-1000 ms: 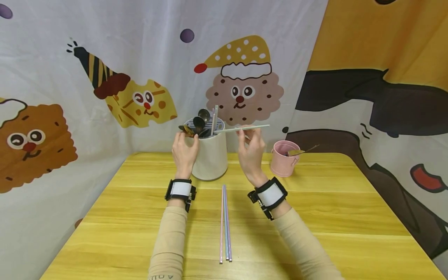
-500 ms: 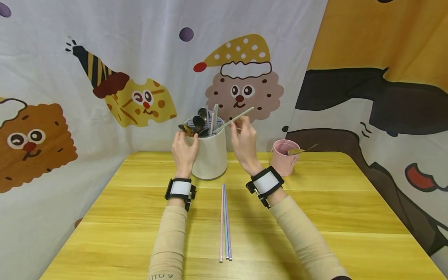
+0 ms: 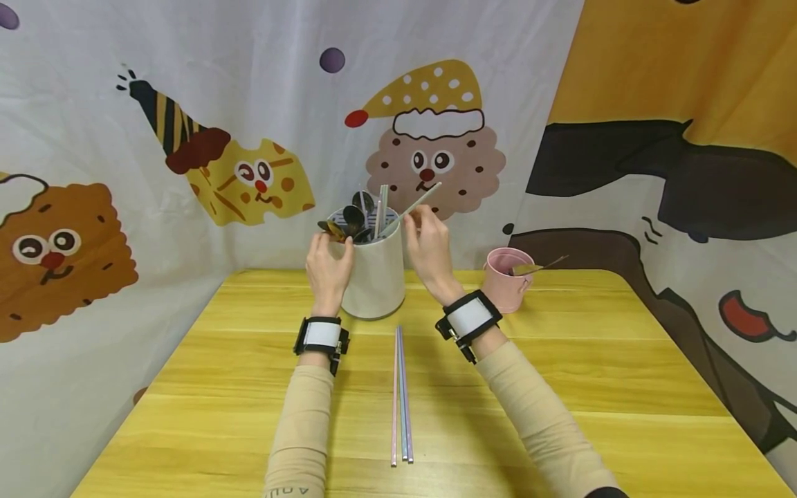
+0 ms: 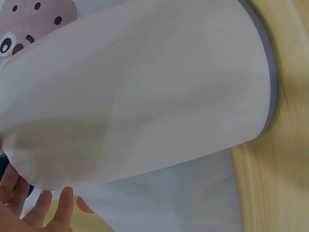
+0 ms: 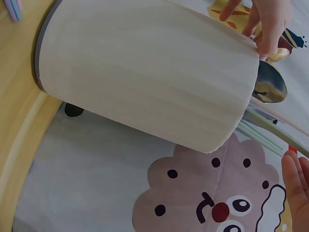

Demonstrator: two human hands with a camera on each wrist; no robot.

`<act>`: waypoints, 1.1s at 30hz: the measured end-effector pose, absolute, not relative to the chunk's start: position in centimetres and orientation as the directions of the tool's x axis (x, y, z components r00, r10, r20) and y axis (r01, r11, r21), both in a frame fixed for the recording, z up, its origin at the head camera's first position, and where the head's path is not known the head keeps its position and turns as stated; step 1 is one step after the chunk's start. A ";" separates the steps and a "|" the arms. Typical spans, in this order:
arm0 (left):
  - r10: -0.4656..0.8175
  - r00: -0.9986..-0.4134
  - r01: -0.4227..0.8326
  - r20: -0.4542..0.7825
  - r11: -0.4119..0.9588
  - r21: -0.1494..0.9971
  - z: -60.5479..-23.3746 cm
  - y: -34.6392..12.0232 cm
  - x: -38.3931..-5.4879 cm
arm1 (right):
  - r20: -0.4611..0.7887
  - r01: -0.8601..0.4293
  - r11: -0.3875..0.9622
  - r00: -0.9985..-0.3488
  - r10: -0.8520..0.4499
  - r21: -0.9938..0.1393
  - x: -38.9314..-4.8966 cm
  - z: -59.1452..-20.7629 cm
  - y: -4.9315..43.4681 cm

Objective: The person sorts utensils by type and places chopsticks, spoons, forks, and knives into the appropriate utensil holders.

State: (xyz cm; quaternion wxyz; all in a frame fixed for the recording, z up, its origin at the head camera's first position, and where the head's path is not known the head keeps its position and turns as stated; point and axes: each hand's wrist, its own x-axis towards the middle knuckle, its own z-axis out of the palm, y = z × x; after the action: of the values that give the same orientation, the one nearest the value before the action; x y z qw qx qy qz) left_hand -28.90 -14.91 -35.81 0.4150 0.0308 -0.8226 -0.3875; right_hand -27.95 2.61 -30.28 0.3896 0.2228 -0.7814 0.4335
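A tall cream utensil holder (image 3: pixel 373 283) stands at the back of the table. My left hand (image 3: pixel 328 273) grips its rim on the left side, with fingertips against the outer wall in the left wrist view. Between right-hand fingertips, a pale green chopstick (image 3: pixel 426 197) leans out of the holder's right side, its lower end inside. That right hand (image 3: pixel 431 249) is just right of the rim. Dark spoons (image 3: pixel 353 218) and several upright chopsticks (image 3: pixel 383 200) poke out of the top. The holder's inside is mostly hidden.
On the wooden table (image 3: pixel 261 415), pink, blue and lilac chopsticks (image 3: pixel 401 394) lie together in front of the holder. A small pink bucket (image 3: pixel 503 294) with a thin gold-coloured utensil (image 3: pixel 528 270) stands to the right. A printed cloth (image 3: pixel 268 62) hangs behind.
My right hand has moved left towards the holder, and the pale green chopstick has tilted from nearly level to a steep slant, sinking deeper in. My left hand has stayed on the rim.
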 end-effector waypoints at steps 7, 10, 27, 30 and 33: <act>-0.377 -0.664 0.258 0.645 0.694 0.672 -35.8 -14.8 -28.9 | 0.783 -0.665 0.586 -0.617 -0.083 -0.463 -28.8 -29.8 2.3; -0.381 -0.660 0.258 0.647 0.695 0.671 -35.9 -14.9 -29.0 | 0.759 -0.645 0.607 -0.643 -0.103 -0.464 -28.9 -29.8 2.2; -0.382 -0.651 0.275 0.656 0.687 0.672 -36.0 -14.9 -29.1 | 0.670 -0.583 0.629 -0.731 -0.130 -0.514 -28.4 -33.5 3.1; -0.381 -0.651 0.276 0.656 0.687 0.672 -36.0 -14.9 -29.2 | 0.661 -0.581 0.620 -0.739 -0.130 -0.528 -28.1 -34.3 3.3; -0.380 -0.653 0.271 0.655 0.691 0.671 -36.0 -14.9 -29.2 | 0.655 -0.582 0.612 -0.744 -0.134 -0.535 -27.8 -35.2 3.5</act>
State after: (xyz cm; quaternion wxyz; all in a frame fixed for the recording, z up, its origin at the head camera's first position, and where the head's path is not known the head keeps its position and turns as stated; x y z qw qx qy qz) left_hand -29.20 -14.91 -36.02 0.4154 0.0334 -0.8202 -0.3919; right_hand -27.82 3.52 -35.21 0.2895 0.2106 -0.8499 0.3865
